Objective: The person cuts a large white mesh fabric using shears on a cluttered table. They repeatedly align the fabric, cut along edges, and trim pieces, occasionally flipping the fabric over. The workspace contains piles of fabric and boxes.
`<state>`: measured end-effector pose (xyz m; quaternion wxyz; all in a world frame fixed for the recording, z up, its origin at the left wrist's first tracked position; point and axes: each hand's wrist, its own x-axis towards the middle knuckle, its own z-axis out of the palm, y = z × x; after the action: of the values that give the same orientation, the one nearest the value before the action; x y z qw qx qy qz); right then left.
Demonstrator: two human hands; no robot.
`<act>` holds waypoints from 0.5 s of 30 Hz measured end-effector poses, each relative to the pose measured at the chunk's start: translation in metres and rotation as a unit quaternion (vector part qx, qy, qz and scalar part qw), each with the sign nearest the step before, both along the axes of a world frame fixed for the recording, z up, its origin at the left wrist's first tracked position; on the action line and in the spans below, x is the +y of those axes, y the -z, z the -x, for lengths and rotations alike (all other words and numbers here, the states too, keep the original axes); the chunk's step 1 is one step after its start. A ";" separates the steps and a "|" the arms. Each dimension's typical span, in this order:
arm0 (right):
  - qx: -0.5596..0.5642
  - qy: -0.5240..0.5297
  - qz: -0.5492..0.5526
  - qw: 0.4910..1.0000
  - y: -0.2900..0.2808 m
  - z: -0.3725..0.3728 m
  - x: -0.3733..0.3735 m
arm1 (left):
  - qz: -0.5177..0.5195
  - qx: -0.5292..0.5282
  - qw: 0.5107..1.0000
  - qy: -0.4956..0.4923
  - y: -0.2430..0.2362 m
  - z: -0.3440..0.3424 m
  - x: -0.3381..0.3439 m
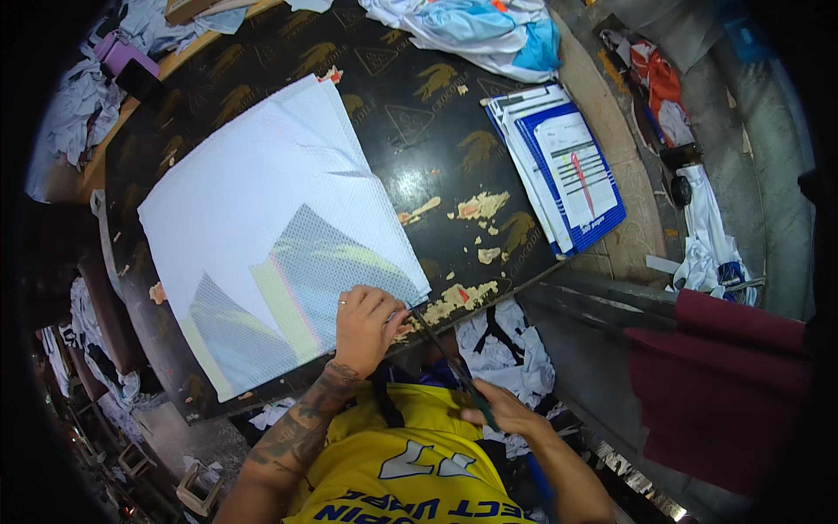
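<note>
Left hand (367, 321) on white fabric (262, 201), scissors (449, 362) in right hand (506, 410)

I stand at a dark worktable (410, 113) whose black top is patterned with gold emblems and worn through to pale patches near my edge, with a stack of blue-bordered printed sheets (563, 166) lying at its right side and a heap of white and light-blue cloth (476, 31) at its far end. To my right the grey concrete floor (751, 157) is strewn with white and orange fabric scraps (698, 236), and a dark red cloth (724, 367) hangs over a rail beside the table. On my left more pale offcuts (74, 113) pile up in shadow, and white scraps (506, 349) lie under the table's near edge.
</note>
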<state>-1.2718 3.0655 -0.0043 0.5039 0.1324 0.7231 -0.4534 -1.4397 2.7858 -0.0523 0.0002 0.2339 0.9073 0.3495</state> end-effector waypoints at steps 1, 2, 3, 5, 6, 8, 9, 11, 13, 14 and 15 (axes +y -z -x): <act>0.053 0.034 0.027 0.998 0.007 0.008 -0.013 | -0.007 0.009 1.000 -0.003 -0.001 -0.002 0.000; 0.110 0.067 0.051 0.990 0.016 0.019 -0.022 | -0.010 -0.001 1.000 0.003 -0.003 -0.003 0.000; 0.088 0.071 0.037 0.993 0.020 0.026 -0.028 | -0.012 -0.013 1.000 0.003 -0.004 -0.005 0.001; 0.077 0.100 0.039 0.991 0.027 0.035 -0.036 | -0.028 -0.030 0.999 0.000 -0.006 -0.008 0.002; 0.085 0.096 0.021 0.991 0.028 0.036 -0.037 | -0.040 -0.022 0.999 0.004 -0.006 -0.009 0.003; 0.068 0.111 0.015 0.991 0.027 0.033 -0.036 | -0.043 -0.030 0.999 0.006 -0.007 -0.010 0.005; 0.036 0.110 0.000 0.993 0.027 0.031 -0.035 | -0.046 -0.030 0.998 0.011 -0.007 -0.011 0.005; 0.024 0.132 -0.006 0.991 0.026 0.028 -0.032 | -0.051 -0.037 0.998 0.017 -0.006 -0.012 0.004; 0.009 0.144 -0.015 0.989 0.025 0.029 -0.030 | -0.059 -0.065 0.996 0.011 -0.004 -0.014 0.002; 0.004 0.146 -0.017 0.989 0.024 0.031 -0.029 | -0.068 -0.076 0.995 0.009 -0.003 -0.015 0.001; 0.000 0.149 -0.018 0.989 0.023 0.033 -0.026 | -0.068 -0.084 0.994 0.006 -0.002 -0.016 0.000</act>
<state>-1.3053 3.0391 -0.0268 0.4285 0.2474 0.7034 -0.5103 -1.4238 2.7858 -0.0505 0.0627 0.2083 0.8766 0.4292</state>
